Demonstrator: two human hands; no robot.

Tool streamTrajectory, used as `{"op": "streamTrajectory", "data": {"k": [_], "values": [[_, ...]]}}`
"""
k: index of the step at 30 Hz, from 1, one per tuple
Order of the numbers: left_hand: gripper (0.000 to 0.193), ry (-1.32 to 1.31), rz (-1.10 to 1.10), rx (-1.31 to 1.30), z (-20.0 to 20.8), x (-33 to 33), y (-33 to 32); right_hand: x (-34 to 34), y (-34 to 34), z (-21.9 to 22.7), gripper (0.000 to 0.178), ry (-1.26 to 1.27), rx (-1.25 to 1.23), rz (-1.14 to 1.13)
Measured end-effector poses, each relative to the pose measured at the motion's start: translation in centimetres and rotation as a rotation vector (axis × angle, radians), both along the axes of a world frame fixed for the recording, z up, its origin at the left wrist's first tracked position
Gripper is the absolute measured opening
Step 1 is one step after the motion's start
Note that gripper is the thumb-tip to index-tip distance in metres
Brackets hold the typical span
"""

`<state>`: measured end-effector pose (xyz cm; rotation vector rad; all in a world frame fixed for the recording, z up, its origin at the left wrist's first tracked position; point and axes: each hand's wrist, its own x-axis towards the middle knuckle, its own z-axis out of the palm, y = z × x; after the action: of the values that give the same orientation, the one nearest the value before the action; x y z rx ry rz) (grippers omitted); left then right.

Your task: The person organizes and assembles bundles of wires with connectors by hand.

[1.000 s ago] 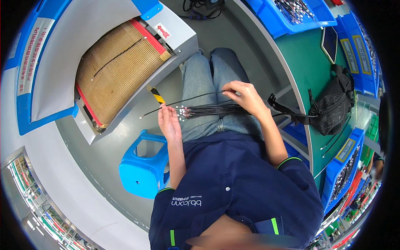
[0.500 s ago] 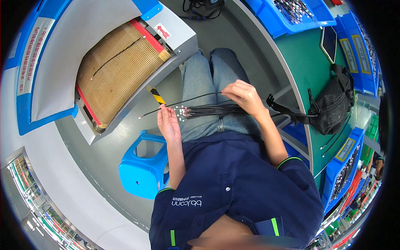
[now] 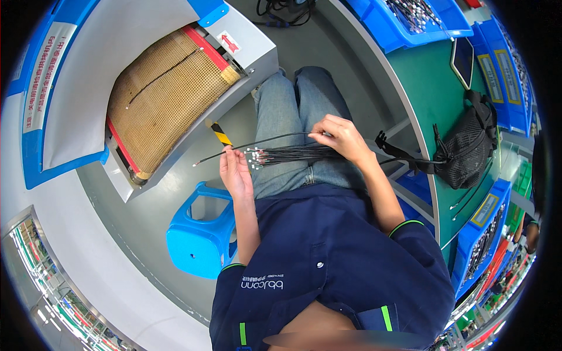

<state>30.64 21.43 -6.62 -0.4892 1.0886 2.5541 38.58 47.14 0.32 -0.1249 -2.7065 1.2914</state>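
Between my two hands stretches one thin black cable (image 3: 266, 140) with a small pale connector at its left end. My left hand (image 3: 236, 172) pinches it a little way in from that end. The fingers of my right hand (image 3: 339, 138) close on it farther right. Below this cable, a bundle of black cables (image 3: 298, 155) with white connectors lies across my thighs. Its right part passes under my right hand, so its far end is hidden there.
At upper left, a mesh conveyor belt (image 3: 170, 88) carries a single black cable (image 3: 155, 81). A blue stool (image 3: 196, 237) stands on the floor at left. On the right, a green table (image 3: 418, 79) bears a black mesh bag (image 3: 465, 149) and a blue bin (image 3: 386, 35) of cables.
The cable on the conveyor belt has shifted slightly toward the lower left. The cable between my hands now bows upward a little, and my hands have barely moved.
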Motion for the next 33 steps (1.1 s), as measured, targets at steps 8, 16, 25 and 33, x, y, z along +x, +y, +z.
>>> {"op": "streamTrajectory", "data": {"k": [8,16,25,33], "values": [[0.017,-0.018,0.008,-0.029,0.0,-0.2,-0.3,-0.1,-0.1,0.1,0.008,-0.003,-0.008,0.073],[0.017,-0.033,0.021,-0.047,2.2,-1.5,-1.1,-1.3,-1.0,2.6,0.012,0.013,0.004,0.047],[0.022,0.176,0.142,-0.099,6.3,-10.9,-8.1,-1.9,-2.6,7.0,0.027,-0.084,0.033,-0.156],[0.024,0.22,0.148,-0.199,9.9,-19.4,-11.2,-1.0,-4.2,9.1,0.013,-0.156,0.093,-0.074]]}}
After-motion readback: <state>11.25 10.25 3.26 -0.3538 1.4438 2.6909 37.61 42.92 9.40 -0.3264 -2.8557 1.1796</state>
